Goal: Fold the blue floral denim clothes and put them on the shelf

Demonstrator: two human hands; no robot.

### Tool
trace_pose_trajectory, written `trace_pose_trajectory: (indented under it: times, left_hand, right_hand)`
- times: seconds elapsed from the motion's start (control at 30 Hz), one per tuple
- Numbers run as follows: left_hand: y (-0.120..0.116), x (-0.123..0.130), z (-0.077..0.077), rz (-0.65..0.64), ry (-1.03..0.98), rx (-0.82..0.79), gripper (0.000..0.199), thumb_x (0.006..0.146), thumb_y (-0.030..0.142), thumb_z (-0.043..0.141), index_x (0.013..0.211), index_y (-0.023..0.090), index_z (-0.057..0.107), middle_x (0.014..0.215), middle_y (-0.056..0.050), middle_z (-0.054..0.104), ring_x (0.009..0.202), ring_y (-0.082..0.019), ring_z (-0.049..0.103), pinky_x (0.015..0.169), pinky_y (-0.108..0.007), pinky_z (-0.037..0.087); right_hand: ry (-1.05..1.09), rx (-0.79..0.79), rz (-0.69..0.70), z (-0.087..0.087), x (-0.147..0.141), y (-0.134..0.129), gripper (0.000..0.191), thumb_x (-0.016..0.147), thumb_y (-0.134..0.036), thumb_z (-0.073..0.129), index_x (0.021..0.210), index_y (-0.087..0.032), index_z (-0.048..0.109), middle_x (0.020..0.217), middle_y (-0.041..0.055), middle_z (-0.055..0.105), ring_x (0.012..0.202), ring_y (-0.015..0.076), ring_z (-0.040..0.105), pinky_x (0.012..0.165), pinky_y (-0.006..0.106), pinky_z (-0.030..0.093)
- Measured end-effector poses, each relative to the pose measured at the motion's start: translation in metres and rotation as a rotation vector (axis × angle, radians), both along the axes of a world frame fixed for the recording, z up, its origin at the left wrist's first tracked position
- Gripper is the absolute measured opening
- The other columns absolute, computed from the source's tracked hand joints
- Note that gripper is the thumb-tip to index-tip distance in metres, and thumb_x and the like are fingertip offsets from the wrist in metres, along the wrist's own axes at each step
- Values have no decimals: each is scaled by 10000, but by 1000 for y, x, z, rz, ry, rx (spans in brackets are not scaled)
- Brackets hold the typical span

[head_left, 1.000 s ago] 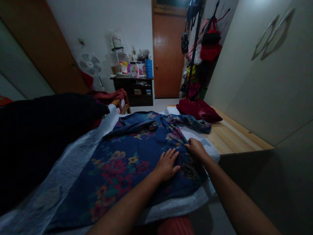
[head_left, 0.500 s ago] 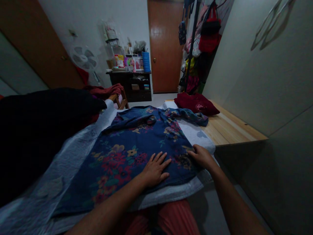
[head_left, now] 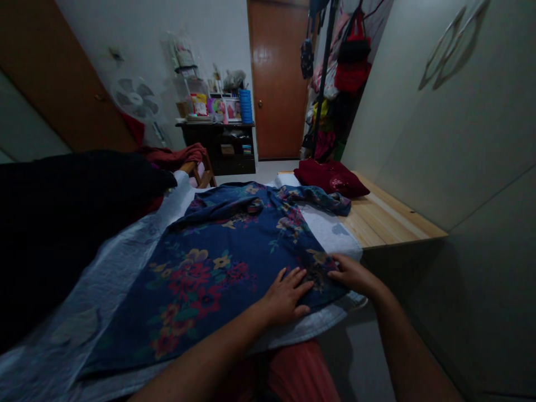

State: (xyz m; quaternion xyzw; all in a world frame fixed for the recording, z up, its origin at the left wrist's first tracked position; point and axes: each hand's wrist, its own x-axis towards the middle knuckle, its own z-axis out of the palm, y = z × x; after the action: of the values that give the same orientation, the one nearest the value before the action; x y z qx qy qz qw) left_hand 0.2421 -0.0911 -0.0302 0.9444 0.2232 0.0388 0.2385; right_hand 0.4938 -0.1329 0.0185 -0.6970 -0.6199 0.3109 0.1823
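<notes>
A dark blue garment with a flower print (head_left: pixel 234 240) lies spread out, with one sleeve stretched to the right and the other folded over its upper part. My left hand (head_left: pixel 287 296) rests palm down on its lower right area, fingers spread. At the garment's right side edge is my right hand (head_left: pixel 354 273), its thumb and forefinger apart and touching the cloth. The other fingers of that hand are partly hidden. Beneath the garment is a whitish cloth (head_left: pixel 138 245), showing along the left and front edges.
A folded dark red garment (head_left: pixel 330 177) lies on the wooden board (head_left: pixel 389 215) at right, beside a pale cabinet (head_left: pixel 473 128). Dark cloth (head_left: pixel 62 223) is heaped at left. Farther back stand a fan (head_left: pixel 136 99), a dark shelf (head_left: pixel 218 148) and a brown door (head_left: pixel 278 84).
My left hand has slid rightward over the garment, closer to my right hand. My right hand stays at the side edge, its thumb a little lower. The view has shifted slightly.
</notes>
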Motion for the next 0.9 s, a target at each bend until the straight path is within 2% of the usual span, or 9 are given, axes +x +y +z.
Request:
trace_pose_trajectory:
  times: [0.13,0.23,0.37,0.5,0.6,0.67,0.77,0.83,0.9]
  left_hand:
    - [9,-9,16,-99,-89,-139,427,906,432,516,1302,276,560,1432,-68,512,1343,-255,437,1139,-475,297]
    - [32,-10,22,38,-211,-133,331,948,321,431,1203,229,620,1315,-55,608,1237,-183,538,1082,-337,397]
    - [83,-2,16,303,-219,67,442,912,263,469,1344,183,507,1492,-93,433,1397,-218,356,1165,-407,289]
    - [130,13,7,369,-125,148,591,917,322,467,1469,157,335,1580,-108,267,1469,-240,189,1188,-461,213]
    - [145,24,-1,318,-74,143,654,928,441,443,1501,177,273,1593,-112,228,1475,-261,157,1179,-499,202]
    - [145,27,-9,244,-47,136,666,923,513,427,1501,217,280,1583,-115,255,1468,-286,180,1170,-543,182]
    - [138,21,-19,138,-49,123,710,894,577,455,1506,267,268,1582,-128,250,1461,-329,186,1157,-590,148]
    - [138,14,-20,73,-70,94,762,860,601,504,1509,290,255,1582,-129,247,1452,-354,200,1146,-606,164]
    - [147,9,-16,11,-122,61,656,875,559,512,1460,305,357,1526,-100,369,1402,-316,328,1146,-548,232]
  right_hand:
    - [-257,13,-80,23,-6,9,209,845,-278,560,1014,-165,608,938,81,682,840,202,618,693,258,410]
    - [-389,169,-85,37,-26,40,210,875,-285,537,1032,-166,611,1034,108,673,951,215,611,783,266,408]
    - [-442,316,130,34,-60,105,281,921,-224,448,1147,-158,601,1173,124,647,1104,219,576,936,285,380]
    - [-518,327,250,18,-75,170,419,948,-223,387,1345,-167,508,1468,123,454,1374,228,368,1097,366,268]
    - [-610,267,259,11,-70,204,474,936,-279,426,1403,-205,460,1528,99,375,1426,252,276,1127,465,209]
    - [-668,239,260,11,-62,218,432,924,-326,458,1339,-230,533,1483,96,446,1379,265,358,1108,481,232]
    - [-760,186,185,19,-50,236,300,907,-315,479,1074,-185,692,1220,149,658,1154,274,577,1013,416,345]
    - [-795,150,119,28,-45,252,303,913,-306,459,950,-152,718,1047,182,709,1005,273,649,917,374,405]
    - [-792,173,82,36,-43,272,331,929,-317,426,951,-152,712,1005,180,712,948,266,664,851,343,430]
